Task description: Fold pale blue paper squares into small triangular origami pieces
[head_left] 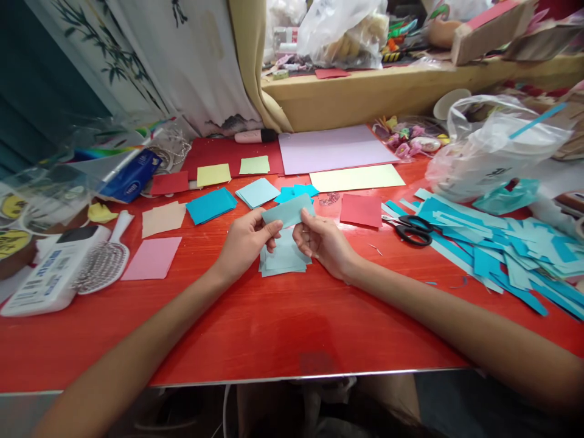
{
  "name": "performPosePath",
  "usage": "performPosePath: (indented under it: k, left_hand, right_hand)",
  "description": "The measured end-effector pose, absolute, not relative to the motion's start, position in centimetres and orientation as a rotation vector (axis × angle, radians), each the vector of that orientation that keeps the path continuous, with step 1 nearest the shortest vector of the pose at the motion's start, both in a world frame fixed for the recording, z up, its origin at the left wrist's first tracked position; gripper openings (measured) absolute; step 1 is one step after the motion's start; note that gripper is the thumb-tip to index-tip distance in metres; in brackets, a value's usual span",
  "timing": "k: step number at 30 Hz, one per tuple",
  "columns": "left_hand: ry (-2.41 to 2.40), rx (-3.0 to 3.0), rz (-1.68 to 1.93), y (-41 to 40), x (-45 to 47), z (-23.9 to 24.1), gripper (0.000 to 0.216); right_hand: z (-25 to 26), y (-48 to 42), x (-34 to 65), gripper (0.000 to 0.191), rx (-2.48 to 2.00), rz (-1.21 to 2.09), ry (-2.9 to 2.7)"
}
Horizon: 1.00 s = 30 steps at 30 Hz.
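Observation:
Both my hands hold one light blue paper square just above a red table. My left hand pinches its left edge with thumb and fingers closed. My right hand pinches its right lower edge. Under the hands lies a small stack of light blue squares. Other paper squares lie behind: darker blue, pale blue, red, yellow, pink.
Black scissors lie right of my hands beside a heap of blue paper strips. A plastic bag stands at the right. A hairbrush and a white device lie at the left. Large lilac paper sheet at the back.

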<state>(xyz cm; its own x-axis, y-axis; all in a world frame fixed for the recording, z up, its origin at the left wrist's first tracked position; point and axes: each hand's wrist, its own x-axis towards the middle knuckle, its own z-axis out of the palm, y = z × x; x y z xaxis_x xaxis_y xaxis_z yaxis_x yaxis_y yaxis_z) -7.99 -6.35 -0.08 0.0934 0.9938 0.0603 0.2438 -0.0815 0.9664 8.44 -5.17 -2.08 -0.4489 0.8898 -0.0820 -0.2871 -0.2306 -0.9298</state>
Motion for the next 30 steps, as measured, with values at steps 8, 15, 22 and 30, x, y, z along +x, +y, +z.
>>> performPosePath:
  k: [8,15,22,30]
  left_hand:
    - [1.326,1.544,1.131,-5.3,-9.2,-0.3,0.024]
    - [1.138,1.402,1.319,-6.1,-8.4,0.3,0.017]
    - [1.285,1.45,1.074,-6.9,-7.6,-0.5,0.022]
    - [1.274,1.418,1.144,-5.3,-9.5,0.5,0.02]
  right_hand:
    - [-2.0,-5.1,8.8,0.038,-0.922,1.579,-1.315]
    - [-1.8,-5.2,8.8,0.023,-0.958,1.597,-1.614]
    - [-1.8,-5.4,8.7,0.024,-0.969,1.563,-1.663]
    - [-1.6,-5.1,9.0,0.028,-0.966,1.63,-1.75]
